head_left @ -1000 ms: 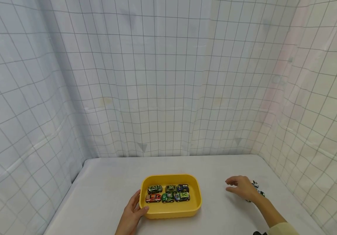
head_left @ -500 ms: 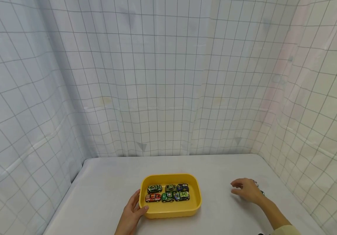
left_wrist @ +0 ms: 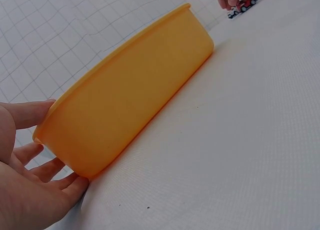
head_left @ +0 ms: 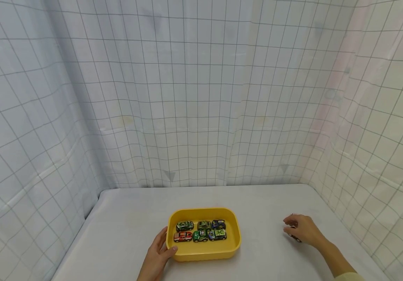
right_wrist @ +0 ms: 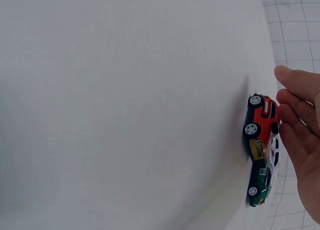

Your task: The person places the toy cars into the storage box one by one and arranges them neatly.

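Note:
My left hand (head_left: pixel 156 253) grips the left end of a yellow plastic bin (head_left: pixel 205 255), thumb over the rim and fingers outside the wall. The bin's outer side fills much of the left wrist view. Inside sit several toy cars, among them a red one (head_left: pixel 183 236) and a green one (head_left: pixel 200 235). At the right of the table, my right hand (head_left: pixel 304 230) hovers over more toy cars, mostly hiding them in the head view. The right wrist view shows a red toy car (right_wrist: pixel 262 120) beside its relaxed fingertips, with a green car (right_wrist: pixel 259 182) and a white car (right_wrist: pixel 275 150) close by.
A white cloth covers the table (head_left: pixel 117 226). White gridded curtains (head_left: pixel 201 117) hang behind it and along both sides. The bin stands near the middle, with a stretch of tabletop between it and the right-hand cars.
My right hand has shifted right and slightly nearer me, over the cars; the white and green cars seen beside it earlier are covered in the head view. Left hand and bin stay put.

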{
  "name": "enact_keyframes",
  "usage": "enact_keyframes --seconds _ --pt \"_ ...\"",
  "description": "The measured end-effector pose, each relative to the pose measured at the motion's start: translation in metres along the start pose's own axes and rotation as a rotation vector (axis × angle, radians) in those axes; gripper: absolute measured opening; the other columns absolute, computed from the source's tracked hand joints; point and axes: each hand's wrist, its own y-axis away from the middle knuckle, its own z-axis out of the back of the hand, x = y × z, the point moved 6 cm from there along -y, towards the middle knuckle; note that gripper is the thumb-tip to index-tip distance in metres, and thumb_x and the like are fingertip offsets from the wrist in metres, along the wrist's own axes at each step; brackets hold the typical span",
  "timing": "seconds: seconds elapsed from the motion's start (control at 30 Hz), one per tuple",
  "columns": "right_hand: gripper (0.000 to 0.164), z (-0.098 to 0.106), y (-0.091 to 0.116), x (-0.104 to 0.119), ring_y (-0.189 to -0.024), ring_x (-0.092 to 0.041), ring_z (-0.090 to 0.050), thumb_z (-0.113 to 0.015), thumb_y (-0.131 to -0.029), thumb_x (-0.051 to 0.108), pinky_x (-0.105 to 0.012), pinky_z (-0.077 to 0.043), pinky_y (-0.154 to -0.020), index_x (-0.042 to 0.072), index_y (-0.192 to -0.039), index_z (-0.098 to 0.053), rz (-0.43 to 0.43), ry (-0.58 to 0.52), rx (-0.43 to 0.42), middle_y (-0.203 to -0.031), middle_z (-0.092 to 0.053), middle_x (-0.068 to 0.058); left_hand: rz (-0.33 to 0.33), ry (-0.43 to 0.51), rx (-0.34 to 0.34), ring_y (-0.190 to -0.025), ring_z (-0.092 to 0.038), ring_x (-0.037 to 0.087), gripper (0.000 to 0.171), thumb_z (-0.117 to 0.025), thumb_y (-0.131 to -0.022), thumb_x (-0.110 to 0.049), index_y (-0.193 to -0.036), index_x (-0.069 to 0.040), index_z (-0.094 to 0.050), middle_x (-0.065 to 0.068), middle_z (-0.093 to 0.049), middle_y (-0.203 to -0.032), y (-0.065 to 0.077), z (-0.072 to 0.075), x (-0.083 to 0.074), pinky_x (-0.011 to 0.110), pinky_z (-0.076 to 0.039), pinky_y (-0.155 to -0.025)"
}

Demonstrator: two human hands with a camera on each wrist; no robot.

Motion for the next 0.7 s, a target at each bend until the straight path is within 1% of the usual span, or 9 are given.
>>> enact_keyframes --seconds 0.23,0.4,0.53,0.6,0.7 --pt "0.024 0.005 0.007 -0.013 -0.09 -0.024 -0.072 -0.086 -0.085 0.016 -0.032 -0.061 -0.078 0.003 -0.104 -0.077 -0.024 -0.004 -0.018 -0.099 -0.075 -0.004 0.017 0.009 -0.007 -0.148 -0.016 0.056 0.093 -0.073 -0.092 0.006 -0.163 0.003 -0.014 0.037 -0.008 -0.164 -0.001 0.0 0.0 0.059 -0.037 -0.113" --pt "0.027 0.008 0.011 -0.019 -0.09 -0.022 -0.072 -0.087 -0.084 0.018 -0.032 -0.06 -0.079 0.003 -0.104 -0.078 -0.033 0.014 -0.028 -0.098 -0.076 -0.003 0.021 0.008 -0.009 -0.148 -0.017 0.055 0.092 -0.072 -0.092 0.007 -0.163 0.003 -0.015 0.037 -0.008 -0.164 0.0 0.0 0.0 0.059 -0.036 -0.113" --pt "0.029 0.011 0.015 -0.023 -0.089 -0.019 -0.071 -0.086 -0.086 0.02 -0.031 -0.059 -0.077 0.001 -0.107 -0.078 -0.046 0.032 -0.015 -0.097 -0.076 -0.001 0.009 0.022 0.0 -0.148 -0.017 0.055 0.093 -0.073 -0.092 0.006 -0.163 0.003 -0.014 0.036 -0.008 -0.164 0.002 -0.001 -0.001 0.057 -0.038 -0.112" --pt "0.029 0.011 0.017 -0.025 -0.09 -0.02 -0.071 -0.085 -0.087 0.02 -0.031 -0.06 -0.077 0.0 -0.107 -0.077 -0.064 0.024 -0.002 -0.098 -0.075 -0.001 0.005 0.03 0.0 -0.148 -0.017 0.054 0.093 -0.073 -0.091 0.006 -0.163 0.003 -0.015 0.036 -0.008 -0.165 0.002 -0.001 -0.002 0.056 -0.038 -0.112" --pt "0.03 0.013 0.021 -0.026 -0.091 -0.022 -0.07 -0.084 -0.088 0.019 -0.033 -0.059 -0.076 -0.001 -0.108 -0.077 -0.064 0.033 0.015 -0.1 -0.075 -0.004 0.01 0.033 -0.004 -0.149 -0.018 0.054 0.093 -0.073 -0.091 0.005 -0.164 0.002 -0.015 0.035 -0.009 -0.165 0.002 -0.001 -0.003 0.056 -0.039 -0.112"
